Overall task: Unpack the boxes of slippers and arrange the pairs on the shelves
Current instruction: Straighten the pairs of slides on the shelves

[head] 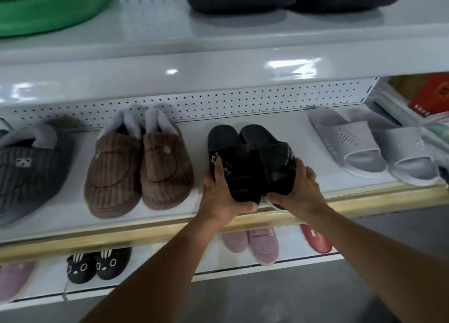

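White metal shelving with a pegboard back fills the wall in front of the person, and the middle shelf (170, 215) is where the work is. Going left to right along it: a dark grey plush pair (31, 167) at the edge of view, then a brown corduroy pair (138, 167) with pale fleece lining, then the black slides (250, 157) in the person's hands, then a grey pair of slides (374, 147) set at a slant. The left hand (223, 194) curls round the toe of the left slide, thumb over the strap; the right hand (301, 186) grips the toe of the right one the same way. Heels point to the pegboard, and the two straps overlap a little in the middle.

These look like moulded foam slides: light, a bit springy, stiff enough to keep shape, not fragile. Holding at the toe and strap seems sound; the smooth shelf may let them skid when nudged apart.
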A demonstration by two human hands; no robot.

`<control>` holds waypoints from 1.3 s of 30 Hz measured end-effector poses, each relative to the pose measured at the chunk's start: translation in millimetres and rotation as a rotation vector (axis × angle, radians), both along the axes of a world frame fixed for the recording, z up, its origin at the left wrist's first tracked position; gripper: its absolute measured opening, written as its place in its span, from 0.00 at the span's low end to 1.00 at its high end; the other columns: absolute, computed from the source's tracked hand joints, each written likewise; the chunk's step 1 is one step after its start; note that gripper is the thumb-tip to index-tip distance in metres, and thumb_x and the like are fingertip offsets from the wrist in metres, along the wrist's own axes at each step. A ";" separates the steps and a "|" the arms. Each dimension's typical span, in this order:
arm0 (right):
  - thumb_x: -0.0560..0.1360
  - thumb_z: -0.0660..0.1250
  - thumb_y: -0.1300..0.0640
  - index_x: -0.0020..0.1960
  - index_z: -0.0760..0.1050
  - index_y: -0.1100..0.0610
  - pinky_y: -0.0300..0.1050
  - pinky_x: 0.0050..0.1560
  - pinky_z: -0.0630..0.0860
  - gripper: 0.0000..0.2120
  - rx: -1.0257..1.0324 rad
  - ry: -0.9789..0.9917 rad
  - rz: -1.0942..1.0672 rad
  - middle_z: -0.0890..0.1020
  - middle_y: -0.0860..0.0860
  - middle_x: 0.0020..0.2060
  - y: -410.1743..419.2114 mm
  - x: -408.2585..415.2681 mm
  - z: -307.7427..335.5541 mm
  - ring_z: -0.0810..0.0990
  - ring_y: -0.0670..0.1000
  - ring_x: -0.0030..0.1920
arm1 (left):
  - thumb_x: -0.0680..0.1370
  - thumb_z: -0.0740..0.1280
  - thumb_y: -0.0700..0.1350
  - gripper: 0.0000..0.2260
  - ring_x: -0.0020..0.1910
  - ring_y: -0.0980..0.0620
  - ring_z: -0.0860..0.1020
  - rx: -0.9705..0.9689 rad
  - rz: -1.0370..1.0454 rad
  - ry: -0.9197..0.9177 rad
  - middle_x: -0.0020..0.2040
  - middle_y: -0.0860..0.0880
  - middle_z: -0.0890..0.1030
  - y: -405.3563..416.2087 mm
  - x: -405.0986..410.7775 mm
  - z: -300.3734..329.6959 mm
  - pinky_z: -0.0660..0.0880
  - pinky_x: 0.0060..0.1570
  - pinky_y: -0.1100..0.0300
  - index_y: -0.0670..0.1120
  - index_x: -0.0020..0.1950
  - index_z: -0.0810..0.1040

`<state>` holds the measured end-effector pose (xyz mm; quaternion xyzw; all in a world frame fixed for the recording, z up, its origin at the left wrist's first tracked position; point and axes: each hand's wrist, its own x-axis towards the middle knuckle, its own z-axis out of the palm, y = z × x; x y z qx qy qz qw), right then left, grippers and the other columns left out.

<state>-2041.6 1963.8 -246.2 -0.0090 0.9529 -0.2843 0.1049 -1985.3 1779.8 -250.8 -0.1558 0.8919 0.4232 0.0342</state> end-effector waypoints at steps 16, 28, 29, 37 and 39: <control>0.77 0.63 0.54 0.63 0.69 0.59 0.53 0.53 0.74 0.17 0.150 0.086 0.053 0.77 0.61 0.57 57.1 -86.5 -12.4 0.76 0.63 0.57 | 0.61 0.82 0.49 0.61 0.76 0.49 0.56 -0.057 -0.035 -0.022 0.77 0.50 0.51 15.1 -54.6 -5.6 0.61 0.74 0.53 0.56 0.80 0.42; 0.76 0.62 0.56 0.58 0.72 0.58 0.48 0.48 0.69 0.12 0.178 0.136 0.056 0.79 0.60 0.53 44.5 -112.3 -14.0 0.77 0.62 0.56 | 0.62 0.82 0.49 0.60 0.76 0.52 0.58 -0.047 -0.036 0.012 0.78 0.53 0.51 8.7 -58.0 -9.9 0.58 0.67 0.64 0.54 0.81 0.43; 0.76 0.62 0.56 0.58 0.72 0.58 0.48 0.47 0.69 0.12 0.184 0.131 0.060 0.79 0.59 0.53 44.6 -112.1 -13.7 0.77 0.62 0.56 | 0.62 0.82 0.49 0.60 0.76 0.52 0.59 -0.044 -0.035 0.010 0.78 0.53 0.51 8.5 -58.8 -9.8 0.58 0.67 0.65 0.55 0.81 0.43; 0.77 0.61 0.55 0.66 0.67 0.57 0.50 0.50 0.69 0.18 0.153 0.034 0.077 0.73 0.60 0.58 46.2 -104.7 -12.9 0.74 0.63 0.59 | 0.61 0.83 0.48 0.60 0.72 0.55 0.62 0.035 -0.012 0.037 0.75 0.52 0.56 1.3 -54.6 -7.7 0.60 0.66 0.64 0.58 0.80 0.45; 0.77 0.62 0.56 0.69 0.64 0.57 0.52 0.55 0.70 0.21 0.105 0.010 0.072 0.71 0.60 0.60 47.4 -99.1 -12.2 0.73 0.64 0.60 | 0.60 0.83 0.47 0.60 0.71 0.56 0.62 0.057 0.005 0.060 0.74 0.52 0.57 -1.3 -51.5 -9.6 0.61 0.67 0.63 0.60 0.79 0.44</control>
